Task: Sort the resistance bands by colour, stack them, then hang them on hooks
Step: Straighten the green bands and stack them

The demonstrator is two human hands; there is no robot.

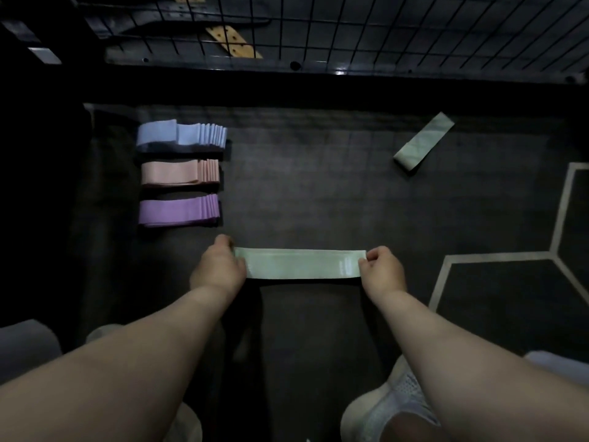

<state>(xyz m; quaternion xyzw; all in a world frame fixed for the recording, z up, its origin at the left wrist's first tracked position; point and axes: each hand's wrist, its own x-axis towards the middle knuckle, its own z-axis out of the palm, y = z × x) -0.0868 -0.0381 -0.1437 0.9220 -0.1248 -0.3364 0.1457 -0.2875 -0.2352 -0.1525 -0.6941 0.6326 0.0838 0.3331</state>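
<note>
A pale green resistance band (299,263) is stretched flat just above the dark floor in the lower middle of the view. My left hand (220,267) pinches its left end and my right hand (382,271) pinches its right end. To the upper left lie three neat stacks: blue bands (181,134), pink bands (180,172) and purple bands (178,210). A second green band (424,141) lies alone and slanted at the upper right.
A black wire grid panel (382,30) stands behind the floor's far edge. Pale hexagon lines (497,256) mark the floor at the right. My white shoe (395,400) is at the bottom right, and a grey object (25,342) sits at the bottom left.
</note>
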